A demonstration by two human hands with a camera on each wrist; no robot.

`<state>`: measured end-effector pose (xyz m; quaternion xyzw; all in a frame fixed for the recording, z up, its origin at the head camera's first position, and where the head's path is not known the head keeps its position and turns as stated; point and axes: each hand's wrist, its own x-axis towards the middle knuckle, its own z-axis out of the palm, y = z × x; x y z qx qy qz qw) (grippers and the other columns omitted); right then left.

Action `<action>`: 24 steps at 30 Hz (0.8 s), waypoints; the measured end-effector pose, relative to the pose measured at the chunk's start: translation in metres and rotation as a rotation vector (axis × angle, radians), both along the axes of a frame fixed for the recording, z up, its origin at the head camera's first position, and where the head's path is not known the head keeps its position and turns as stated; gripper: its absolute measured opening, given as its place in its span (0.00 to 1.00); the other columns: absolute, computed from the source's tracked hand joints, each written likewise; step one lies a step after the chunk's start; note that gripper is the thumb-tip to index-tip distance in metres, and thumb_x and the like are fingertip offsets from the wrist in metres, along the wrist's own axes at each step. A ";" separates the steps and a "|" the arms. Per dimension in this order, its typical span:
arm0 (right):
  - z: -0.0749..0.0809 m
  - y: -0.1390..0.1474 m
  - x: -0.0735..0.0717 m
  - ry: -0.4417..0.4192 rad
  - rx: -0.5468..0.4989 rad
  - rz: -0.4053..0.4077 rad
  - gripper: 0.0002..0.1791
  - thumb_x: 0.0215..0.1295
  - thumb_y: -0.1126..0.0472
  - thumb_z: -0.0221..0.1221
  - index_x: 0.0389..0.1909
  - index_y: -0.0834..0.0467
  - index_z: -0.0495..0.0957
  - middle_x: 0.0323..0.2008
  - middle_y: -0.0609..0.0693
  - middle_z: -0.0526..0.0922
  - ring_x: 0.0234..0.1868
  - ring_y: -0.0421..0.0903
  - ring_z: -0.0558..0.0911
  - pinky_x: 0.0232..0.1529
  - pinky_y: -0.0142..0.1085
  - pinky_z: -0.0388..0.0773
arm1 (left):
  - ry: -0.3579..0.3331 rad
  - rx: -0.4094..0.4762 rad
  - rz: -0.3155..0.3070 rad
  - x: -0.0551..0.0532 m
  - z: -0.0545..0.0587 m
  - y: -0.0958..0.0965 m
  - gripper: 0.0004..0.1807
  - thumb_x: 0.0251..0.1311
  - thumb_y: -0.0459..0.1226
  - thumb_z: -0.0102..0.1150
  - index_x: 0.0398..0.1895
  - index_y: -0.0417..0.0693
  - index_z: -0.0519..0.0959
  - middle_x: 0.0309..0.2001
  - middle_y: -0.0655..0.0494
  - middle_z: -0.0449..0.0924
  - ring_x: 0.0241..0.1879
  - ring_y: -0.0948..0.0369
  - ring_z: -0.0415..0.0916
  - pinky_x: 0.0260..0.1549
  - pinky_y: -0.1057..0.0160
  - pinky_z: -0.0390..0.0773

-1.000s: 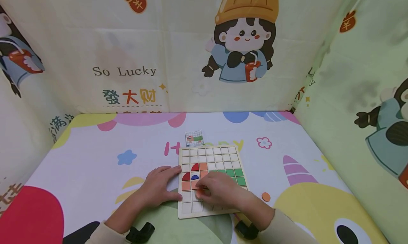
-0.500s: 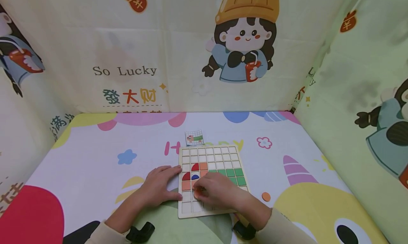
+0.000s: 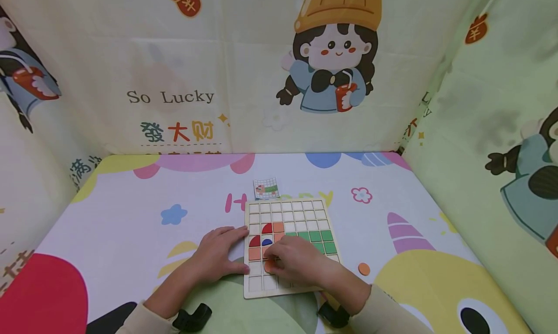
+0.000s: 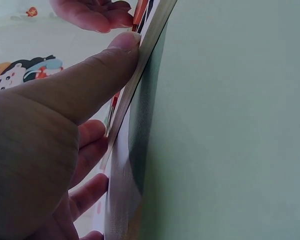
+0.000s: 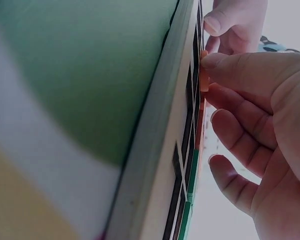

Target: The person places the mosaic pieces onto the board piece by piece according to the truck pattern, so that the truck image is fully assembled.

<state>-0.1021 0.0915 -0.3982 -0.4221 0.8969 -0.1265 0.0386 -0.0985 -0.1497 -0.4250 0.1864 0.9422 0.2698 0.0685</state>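
A wooden grid board (image 3: 255, 283) lies on the table in the head view, with green squares (image 3: 327, 236), orange squares (image 3: 254, 254), red quarter-round pieces (image 3: 267, 228) and a blue half-round piece (image 3: 267, 243) set in its cells. My right hand (image 3: 301, 260) is over the board's lower middle and pinches an orange disc (image 3: 269, 266) at a cell below the orange squares. Thumb and forefinger meet that disc (image 5: 204, 75) in the right wrist view; the other fingers hang clear of the board. My left hand (image 3: 218, 256) steadies the board's left edge, thumb and fingers spread along it.
A small pattern card (image 3: 266, 188) stands just behind the board. Another orange disc (image 3: 364, 269) lies on the patterned tablecloth to the right of the board. Printed cloth walls (image 3: 244, 72) enclose the table at the back and sides.
My right hand has shifted slightly left with the orange disc, bringing it over a cell in the second column. The left hand and the board stay where they were.
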 end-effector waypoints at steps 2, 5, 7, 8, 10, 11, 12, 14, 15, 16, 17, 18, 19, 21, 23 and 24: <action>-0.001 0.000 -0.001 0.004 -0.001 0.000 0.08 0.64 0.56 0.68 0.42 0.52 0.85 0.33 0.38 0.83 0.35 0.36 0.77 0.40 0.26 0.74 | -0.001 -0.001 0.000 0.000 0.000 0.000 0.47 0.43 0.57 0.78 0.68 0.50 0.74 0.66 0.54 0.73 0.67 0.45 0.62 0.64 0.37 0.59; -0.001 0.000 -0.001 -0.007 0.004 -0.009 0.09 0.65 0.56 0.68 0.43 0.52 0.85 0.36 0.39 0.85 0.38 0.37 0.78 0.42 0.27 0.75 | 0.000 -0.002 -0.003 0.000 0.000 0.000 0.47 0.43 0.57 0.78 0.68 0.50 0.74 0.66 0.54 0.73 0.67 0.45 0.62 0.64 0.37 0.59; 0.000 -0.001 -0.001 -0.017 0.011 -0.018 0.09 0.65 0.55 0.67 0.44 0.52 0.85 0.37 0.39 0.85 0.39 0.37 0.79 0.43 0.27 0.75 | 0.001 -0.001 -0.003 0.000 0.000 0.000 0.47 0.43 0.57 0.78 0.68 0.50 0.74 0.66 0.54 0.73 0.67 0.45 0.62 0.64 0.37 0.59; 0.000 -0.001 -0.001 -0.020 0.011 -0.021 0.09 0.65 0.55 0.67 0.44 0.52 0.85 0.38 0.39 0.85 0.39 0.37 0.79 0.43 0.28 0.75 | 0.002 -0.001 -0.004 0.000 0.000 0.000 0.47 0.43 0.57 0.78 0.68 0.50 0.74 0.66 0.54 0.73 0.67 0.45 0.62 0.64 0.37 0.59; 0.000 -0.001 -0.002 -0.026 0.007 -0.028 0.09 0.65 0.55 0.67 0.44 0.52 0.85 0.38 0.39 0.85 0.39 0.37 0.79 0.44 0.28 0.76 | 0.003 0.002 -0.005 0.000 0.000 0.000 0.47 0.43 0.57 0.78 0.68 0.49 0.74 0.66 0.54 0.73 0.67 0.45 0.63 0.64 0.37 0.59; 0.000 -0.001 -0.002 -0.028 0.006 -0.031 0.10 0.65 0.55 0.67 0.45 0.52 0.85 0.38 0.39 0.85 0.40 0.37 0.79 0.44 0.28 0.76 | 0.004 0.003 -0.005 0.000 0.000 0.000 0.46 0.43 0.56 0.78 0.68 0.50 0.74 0.66 0.55 0.73 0.67 0.45 0.63 0.64 0.37 0.59; 0.000 -0.001 -0.002 -0.028 0.005 -0.034 0.10 0.65 0.55 0.67 0.45 0.52 0.85 0.38 0.39 0.85 0.40 0.38 0.79 0.44 0.29 0.76 | 0.004 0.004 -0.006 0.000 0.000 0.000 0.46 0.43 0.56 0.78 0.68 0.50 0.74 0.66 0.55 0.73 0.67 0.45 0.63 0.64 0.37 0.59; 0.000 -0.001 -0.002 -0.026 0.003 -0.038 0.10 0.65 0.55 0.67 0.45 0.52 0.85 0.39 0.39 0.85 0.40 0.38 0.80 0.45 0.29 0.76 | 0.006 0.006 -0.007 0.000 0.000 0.000 0.46 0.43 0.56 0.78 0.67 0.50 0.74 0.67 0.55 0.73 0.67 0.45 0.63 0.64 0.37 0.59; 0.000 -0.001 -0.002 -0.026 0.003 -0.039 0.10 0.65 0.55 0.67 0.45 0.52 0.85 0.39 0.39 0.85 0.41 0.38 0.80 0.44 0.29 0.76 | 0.009 0.007 -0.009 0.000 0.000 0.000 0.46 0.43 0.56 0.78 0.67 0.49 0.75 0.67 0.55 0.73 0.67 0.45 0.63 0.64 0.37 0.59; -0.001 -0.001 -0.001 -0.025 0.002 -0.039 0.10 0.65 0.55 0.68 0.45 0.53 0.85 0.39 0.40 0.85 0.41 0.38 0.80 0.44 0.29 0.76 | 0.011 0.009 -0.010 0.000 0.000 0.000 0.46 0.44 0.56 0.78 0.67 0.49 0.75 0.67 0.54 0.73 0.67 0.45 0.63 0.64 0.37 0.59; -0.001 -0.001 -0.001 -0.023 0.002 -0.038 0.11 0.65 0.55 0.68 0.45 0.53 0.85 0.39 0.40 0.85 0.41 0.38 0.80 0.44 0.29 0.76 | 0.011 0.010 -0.011 0.000 0.000 0.000 0.46 0.44 0.56 0.78 0.67 0.49 0.75 0.67 0.54 0.73 0.67 0.45 0.63 0.64 0.37 0.59; 0.000 0.000 -0.001 -0.023 0.002 -0.037 0.11 0.65 0.55 0.68 0.45 0.53 0.85 0.39 0.40 0.85 0.41 0.38 0.80 0.44 0.29 0.76 | 0.011 0.011 -0.012 0.000 0.000 0.000 0.46 0.43 0.56 0.78 0.67 0.49 0.75 0.67 0.54 0.73 0.67 0.45 0.63 0.64 0.37 0.59; -0.001 0.000 -0.001 -0.022 0.002 -0.037 0.11 0.64 0.55 0.68 0.45 0.53 0.85 0.39 0.40 0.85 0.41 0.38 0.80 0.44 0.30 0.76 | 0.010 0.012 -0.012 0.000 0.000 0.000 0.46 0.43 0.56 0.78 0.67 0.49 0.75 0.67 0.54 0.73 0.67 0.45 0.63 0.64 0.37 0.59; 0.000 0.000 -0.001 -0.022 -0.002 -0.035 0.11 0.64 0.56 0.68 0.45 0.53 0.85 0.39 0.40 0.85 0.40 0.39 0.80 0.44 0.30 0.76 | 0.013 0.012 -0.014 0.000 0.000 0.000 0.46 0.43 0.56 0.78 0.67 0.49 0.75 0.66 0.54 0.73 0.67 0.45 0.63 0.64 0.36 0.59; 0.000 0.000 -0.001 -0.026 -0.005 -0.034 0.11 0.64 0.56 0.68 0.46 0.54 0.85 0.39 0.41 0.85 0.41 0.39 0.80 0.44 0.30 0.76 | 0.005 0.010 -0.012 0.000 0.000 0.000 0.46 0.43 0.55 0.79 0.67 0.49 0.75 0.67 0.54 0.73 0.67 0.45 0.63 0.65 0.37 0.58; 0.000 0.000 -0.001 -0.028 -0.008 -0.033 0.11 0.64 0.55 0.68 0.45 0.54 0.85 0.39 0.41 0.85 0.41 0.39 0.80 0.44 0.30 0.76 | 0.004 0.010 -0.011 0.000 0.001 0.000 0.46 0.43 0.55 0.79 0.67 0.49 0.75 0.67 0.54 0.73 0.67 0.45 0.63 0.65 0.37 0.58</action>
